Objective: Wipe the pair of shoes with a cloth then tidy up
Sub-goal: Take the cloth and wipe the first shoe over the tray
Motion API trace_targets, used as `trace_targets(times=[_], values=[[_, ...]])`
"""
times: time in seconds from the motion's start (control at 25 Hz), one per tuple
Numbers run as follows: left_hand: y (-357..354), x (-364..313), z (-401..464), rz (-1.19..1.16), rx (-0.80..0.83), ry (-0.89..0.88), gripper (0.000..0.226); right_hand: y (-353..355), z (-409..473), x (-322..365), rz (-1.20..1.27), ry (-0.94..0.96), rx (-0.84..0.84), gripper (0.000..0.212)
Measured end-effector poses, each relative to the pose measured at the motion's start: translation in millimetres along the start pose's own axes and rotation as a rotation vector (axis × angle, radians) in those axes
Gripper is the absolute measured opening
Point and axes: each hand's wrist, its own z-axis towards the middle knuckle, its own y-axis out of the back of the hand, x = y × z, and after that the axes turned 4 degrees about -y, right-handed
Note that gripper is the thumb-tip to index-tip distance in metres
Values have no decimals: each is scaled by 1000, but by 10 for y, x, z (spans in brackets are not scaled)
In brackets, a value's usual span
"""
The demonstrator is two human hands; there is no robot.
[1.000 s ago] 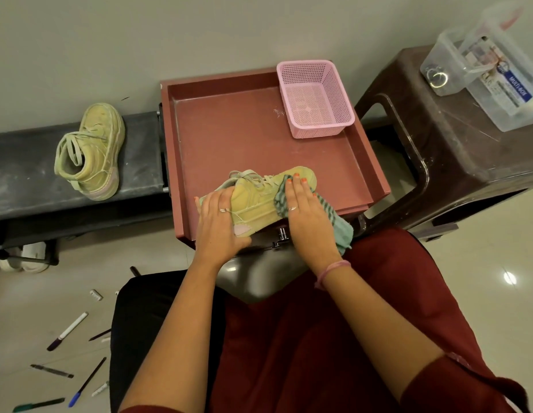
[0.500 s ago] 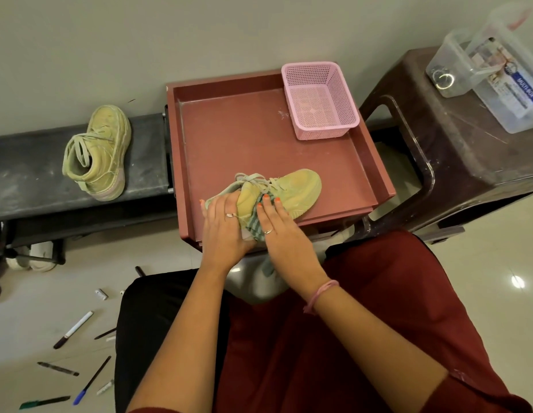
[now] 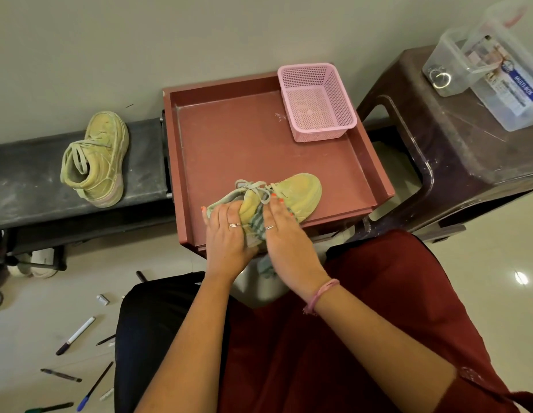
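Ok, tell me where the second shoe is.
In the head view, the second shoe stands upright on the dark bench at left, beside the red tray, apart from both hands.

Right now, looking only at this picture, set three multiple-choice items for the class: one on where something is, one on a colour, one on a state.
1. Where is the second shoe?
A. In the pink basket
B. On the dark bench left of the tray
C. On the floor among the pens

2. What colour is the basket?
A. Pink
B. Blue
C. White

3. What is the right hand doing?
A. Hanging idle
B. Lifting the basket
C. Pressing a cloth on the shoe

Answers:
1 B: it stands on the dark bench, outside the red tray.
2 A: its mesh walls are pink.
3 C: its fingers lie over the striped cloth against the shoe in the tray, which the left hand steadies.
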Motion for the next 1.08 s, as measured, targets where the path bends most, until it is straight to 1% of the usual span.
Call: trace_targets(times=[0.04, 0.12, 0.2, 0.32, 0.36, 0.44, 0.52, 0.6, 0.68, 0.76, 0.84, 0.92, 0.96, 1.04, 1.08], values=[[-7, 0, 0, 27, 11, 2, 84, 40, 43, -85, -26, -49, -1, 58], [-5, -16, 8, 46, 13, 1, 89, 97, 86, -152, 26, -78, 31, 60], [-13, -2, 6, 27, -2, -13, 86, 120, 45, -42, 76, -2, 68, 64], [-32, 7, -15, 16, -9, -19, 80, 92, -124, -96, 7, 105, 87, 63], [-41, 4, -13, 22, -15, -12, 79, 135, -106, -211, -49, 84, 88, 62], [-63, -1, -2, 37, -29, -21, 75, 221, 46, -475, -131, -23, 65, 66], [-76, -23, 5, 58, -30, -36, 72, 302, 236, -617, -101, -112, 44, 67], [-73, -36, 8, 83, -24, -39, 72, 290, 322, -503, -31, -152, 68, 67], [-74, -41, 1, 111, -26, -51, 77, 268, 292, -408, 45, -116, 137, 70], [-84, -64, -21, 147, -44, -72, 78, 327, 286, -475, 60, -73, 161, 72], [-106, -71, -16, 181, -58, -86, 75, 354, 378, -595, 8, -100, 127, 70], [-131, -75, -10, 200, -50, -83, 75, 293, 407, -538, 20, -145, 88, 65], [-139, -80, -7, 199, -46, -82, 76, 253, 398, -490, 36, -139, 89, 64], [-139, -79, -6, 201, -46, -88, 77, 220, 387, -506, 18, -44, 100, 62], [-133, -74, -8, 205, -49, -93, 76, 252, 402, -584, -33, -3, 113, 59]])
